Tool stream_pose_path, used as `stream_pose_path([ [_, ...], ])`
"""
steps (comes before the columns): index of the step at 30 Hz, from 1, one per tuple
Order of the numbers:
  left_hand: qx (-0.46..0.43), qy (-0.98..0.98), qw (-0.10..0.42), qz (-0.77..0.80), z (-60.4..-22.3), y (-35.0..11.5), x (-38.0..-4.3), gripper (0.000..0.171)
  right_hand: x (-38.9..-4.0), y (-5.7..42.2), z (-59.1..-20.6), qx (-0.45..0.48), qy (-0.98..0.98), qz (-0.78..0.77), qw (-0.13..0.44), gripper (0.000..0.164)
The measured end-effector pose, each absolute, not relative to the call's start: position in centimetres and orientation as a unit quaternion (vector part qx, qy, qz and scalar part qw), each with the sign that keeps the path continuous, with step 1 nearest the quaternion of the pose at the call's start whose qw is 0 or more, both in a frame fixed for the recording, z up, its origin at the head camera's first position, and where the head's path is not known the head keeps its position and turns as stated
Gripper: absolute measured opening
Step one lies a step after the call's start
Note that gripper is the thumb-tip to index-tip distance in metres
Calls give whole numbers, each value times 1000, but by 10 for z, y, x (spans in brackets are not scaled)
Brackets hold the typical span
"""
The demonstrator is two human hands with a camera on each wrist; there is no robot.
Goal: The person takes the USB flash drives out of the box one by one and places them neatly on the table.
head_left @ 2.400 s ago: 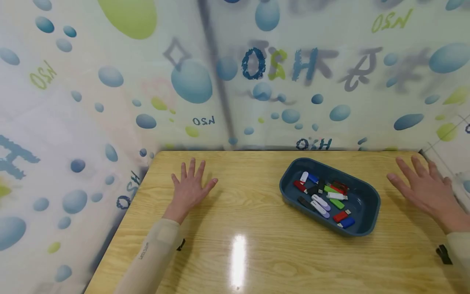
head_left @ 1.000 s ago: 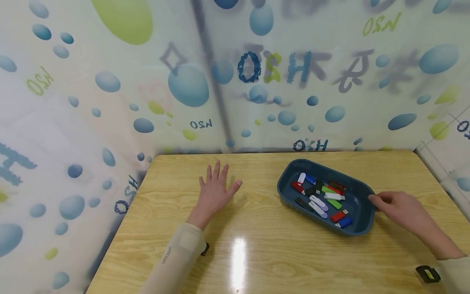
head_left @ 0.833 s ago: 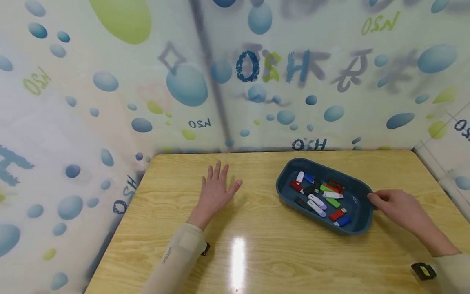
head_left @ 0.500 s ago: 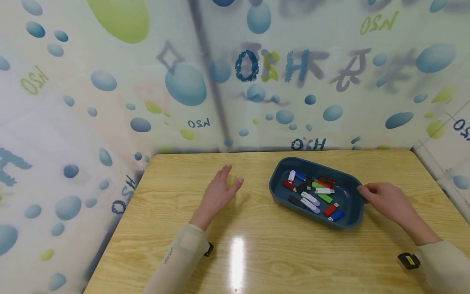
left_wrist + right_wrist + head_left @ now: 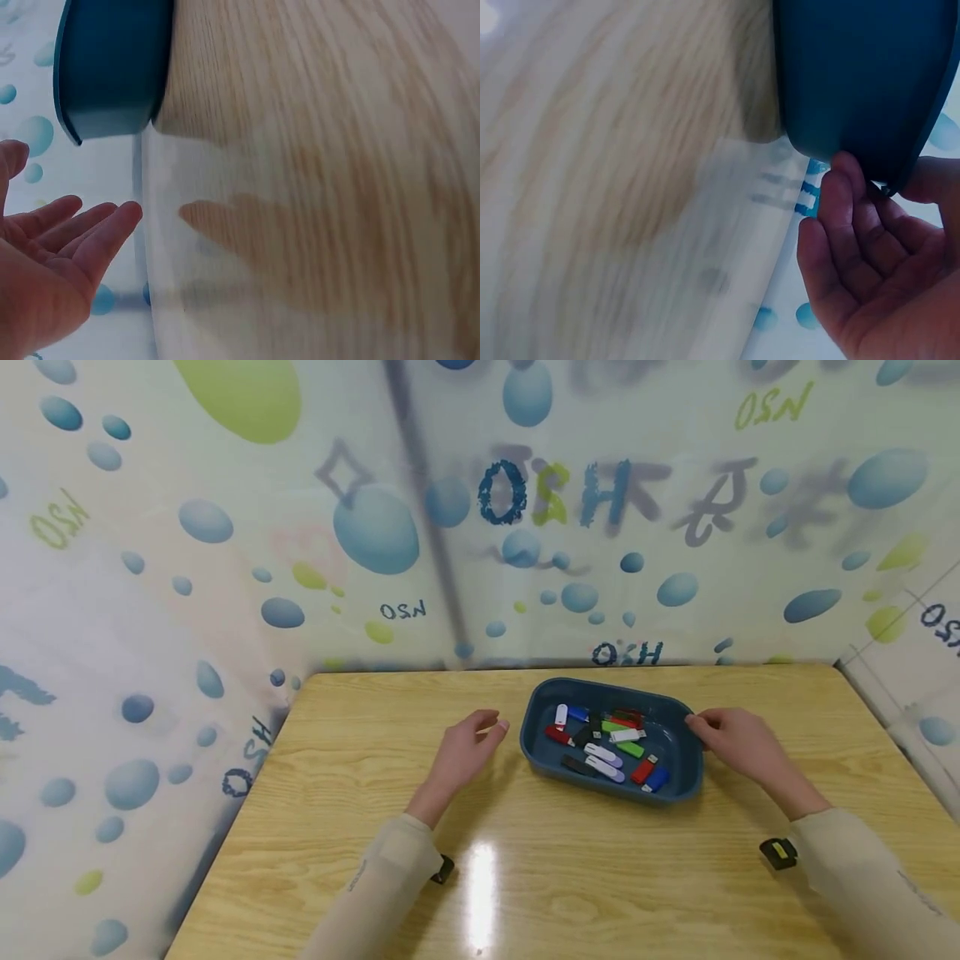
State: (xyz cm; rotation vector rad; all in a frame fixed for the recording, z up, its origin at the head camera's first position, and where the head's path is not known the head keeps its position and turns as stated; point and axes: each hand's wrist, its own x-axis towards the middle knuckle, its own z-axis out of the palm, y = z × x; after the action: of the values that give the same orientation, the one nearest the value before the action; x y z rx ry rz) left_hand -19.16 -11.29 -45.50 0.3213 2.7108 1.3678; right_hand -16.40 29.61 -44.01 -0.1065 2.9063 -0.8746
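Note:
A dark blue plastic bin (image 5: 536, 768) sits on the table, slightly angled. Inside lie several USB flash drives (image 5: 603, 760) in white, red, green, black, blue and lilac. My right hand (image 5: 738, 743) pinches the bin's right rim, thumb over the edge and fingers beneath it; the right wrist view shows the same grip on the bin wall (image 5: 862, 82). My left hand (image 5: 467, 747) is just left of the bin, apart from it. In the left wrist view its fingers (image 5: 101, 244) are loosely bent below the bin's outer wall (image 5: 116, 67), with nothing held.
The wooden table (image 5: 337, 768) ends at a wall hanging (image 5: 420, 635) printed with blue and green drops. A bright light reflection (image 5: 482, 893) lies on the tabletop in front of the bin. Both sleeved wrists carry black straps.
My right hand has come in from the right, taken the bin's rim and slid the bin left, turning it a little straighter. My left hand has moved right, its spread fingers bending.

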Motion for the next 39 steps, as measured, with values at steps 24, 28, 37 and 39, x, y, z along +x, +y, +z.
stream_pose_path([
  [24,40,785,120,607,-464,-107,-199,46,-200,258,-437,-32,950,-308,38,45],
  [28,41,782,126,609,-463,-107,-200,46,-204,257,-438,-28,950,-307,39,45],
  [37,36,782,126,610,-462,-106,-201,40,-209,255,-440,-30,949,-309,45,47],
  [39,32,782,126,609,-463,-107,-203,39,-211,255,-441,-33,949,-309,45,48],
])
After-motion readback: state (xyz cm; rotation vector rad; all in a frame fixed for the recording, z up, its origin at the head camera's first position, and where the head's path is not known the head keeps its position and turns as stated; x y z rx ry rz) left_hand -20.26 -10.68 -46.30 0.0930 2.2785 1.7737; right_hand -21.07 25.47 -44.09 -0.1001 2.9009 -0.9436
